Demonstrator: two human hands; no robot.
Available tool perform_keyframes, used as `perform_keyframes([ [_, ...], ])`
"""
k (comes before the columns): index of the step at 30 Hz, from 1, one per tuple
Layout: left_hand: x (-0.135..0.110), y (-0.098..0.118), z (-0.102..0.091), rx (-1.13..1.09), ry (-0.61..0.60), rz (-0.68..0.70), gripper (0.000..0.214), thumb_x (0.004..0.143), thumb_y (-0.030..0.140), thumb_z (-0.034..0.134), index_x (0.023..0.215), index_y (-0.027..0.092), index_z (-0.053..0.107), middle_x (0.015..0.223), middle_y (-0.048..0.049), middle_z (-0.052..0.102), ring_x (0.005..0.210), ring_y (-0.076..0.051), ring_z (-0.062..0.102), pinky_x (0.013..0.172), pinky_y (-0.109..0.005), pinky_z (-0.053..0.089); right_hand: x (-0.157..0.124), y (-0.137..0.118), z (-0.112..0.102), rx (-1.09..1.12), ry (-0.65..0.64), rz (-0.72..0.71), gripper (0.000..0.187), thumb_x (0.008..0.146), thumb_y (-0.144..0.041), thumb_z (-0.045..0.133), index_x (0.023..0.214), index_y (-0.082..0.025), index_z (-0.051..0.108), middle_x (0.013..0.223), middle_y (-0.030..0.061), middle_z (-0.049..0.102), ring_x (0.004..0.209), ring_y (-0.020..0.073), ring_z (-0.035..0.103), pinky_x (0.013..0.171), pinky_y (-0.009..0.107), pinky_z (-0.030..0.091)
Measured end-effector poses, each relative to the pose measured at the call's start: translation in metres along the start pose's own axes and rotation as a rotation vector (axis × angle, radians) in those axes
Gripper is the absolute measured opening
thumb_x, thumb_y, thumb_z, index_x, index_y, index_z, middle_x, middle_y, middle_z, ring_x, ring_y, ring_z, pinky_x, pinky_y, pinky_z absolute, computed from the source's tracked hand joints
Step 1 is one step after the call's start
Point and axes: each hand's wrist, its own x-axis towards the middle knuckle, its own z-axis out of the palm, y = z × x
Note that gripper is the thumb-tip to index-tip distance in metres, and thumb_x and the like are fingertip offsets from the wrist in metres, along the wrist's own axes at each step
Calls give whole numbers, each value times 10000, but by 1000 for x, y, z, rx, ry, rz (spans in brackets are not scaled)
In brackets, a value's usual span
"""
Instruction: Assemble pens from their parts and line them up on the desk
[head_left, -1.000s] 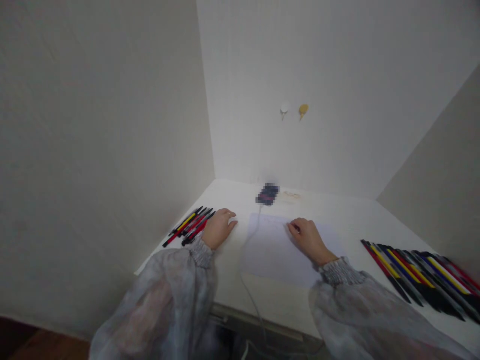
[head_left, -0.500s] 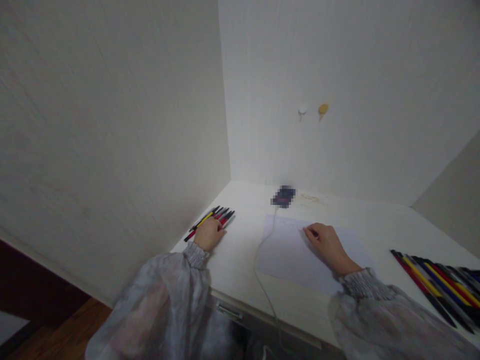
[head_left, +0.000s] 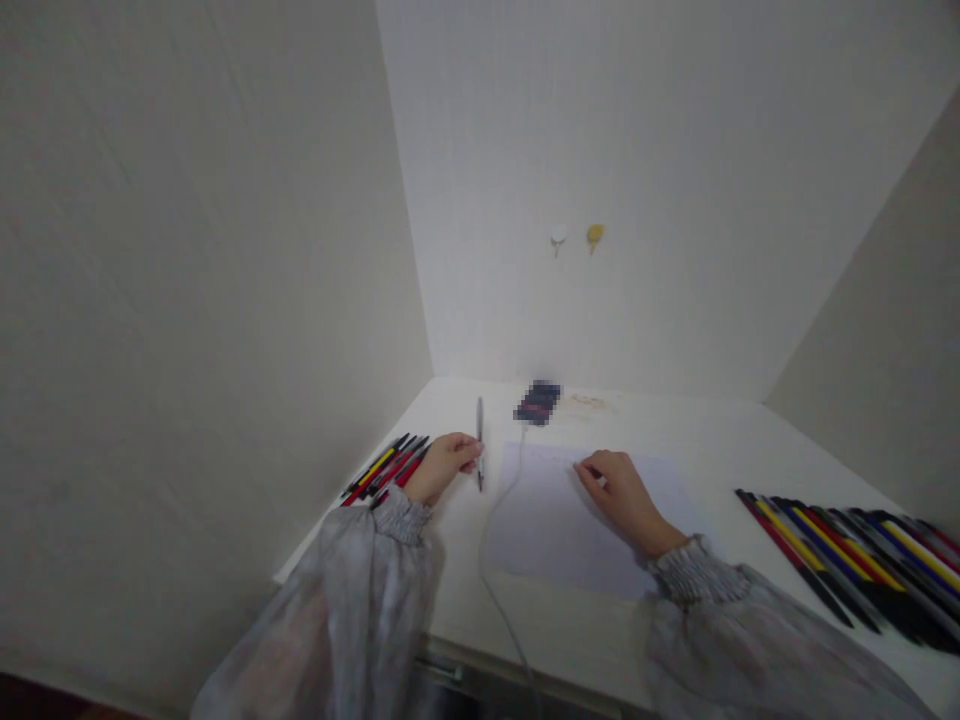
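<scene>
My left hand (head_left: 448,466) pinches a grey pen (head_left: 480,418) between thumb and fingers, holding it just above the white table, to the right of a small group of pens (head_left: 382,470) in red, black, yellow and grey. My right hand (head_left: 619,497) rests over a sheet of white paper (head_left: 555,530), its fingers curled and thumb and index close together. Whether anything sits between those fingertips cannot be made out. Faint marks show near the paper's top edge.
A larger row of coloured pens (head_left: 847,560) lies at the right. A blurred dark device (head_left: 538,402) stands at the back, its white cable (head_left: 487,575) running over the paper's left side to the front edge. Walls enclose the table; two hooks (head_left: 595,234) are on the back one.
My left hand has come away rightward from the left pen group with a grey pen in its fingers. My right hand stays over the paper. The view has shifted right.
</scene>
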Motion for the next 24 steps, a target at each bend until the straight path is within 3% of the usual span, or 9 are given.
perform_keyframes([
  [5, 14, 16, 52, -485, -143, -57, 226, 649, 320, 612, 670, 111, 530, 668, -19, 565, 639, -85, 537, 681, -231, 422, -2, -11, -3, 288, 30, 30, 268, 819, -347, 354, 756, -174, 548, 739, 56, 574, 722, 154, 507, 693, 272, 368],
  [8, 18, 21, 78, -589, -190, -52, 200, 655, 295, 612, 640, 117, 522, 692, -23, 579, 689, -93, 549, 739, -239, 420, -2, -18, 0, 612, 14, 132, 252, 818, -368, 363, 927, -187, 499, 734, 29, 596, 699, 142, 542, 668, 263, 396],
  [11, 21, 21, 94, -628, -216, -47, 175, 644, 264, 627, 674, 114, 543, 700, -20, 587, 696, -95, 557, 729, -232, 429, 1, -19, 4, 842, 40, 226, 247, 788, -382, 423, 927, -183, 468, 612, -6, 581, 588, 128, 536, 614, 261, 406],
  [15, 25, 12, 94, -661, -237, -45, 202, 621, 239, 649, 757, 111, 574, 744, -28, 597, 725, -106, 570, 732, -231, 439, 4, -12, 6, 989, 115, 376, 210, 749, -380, 488, 776, -172, 512, 554, -14, 556, 532, 114, 499, 570, 247, 388],
  [19, 30, 1, 81, -706, -140, -40, 262, 598, 209, 669, 831, 140, 571, 718, 5, 595, 693, -81, 570, 719, -211, 446, 6, -1, 5, 1101, 248, 519, 233, 706, -401, 531, 696, -169, 545, 522, -23, 517, 509, 106, 459, 545, 235, 363],
  [24, 32, -6, 74, -596, -130, -34, 270, 617, 247, 656, 837, 111, 579, 740, -35, 619, 652, -88, 571, 655, -213, 458, 7, 9, 2, 1170, 304, 620, 240, 682, -408, 553, 632, -173, 547, 480, -27, 466, 463, 99, 409, 496, 228, 344],
])
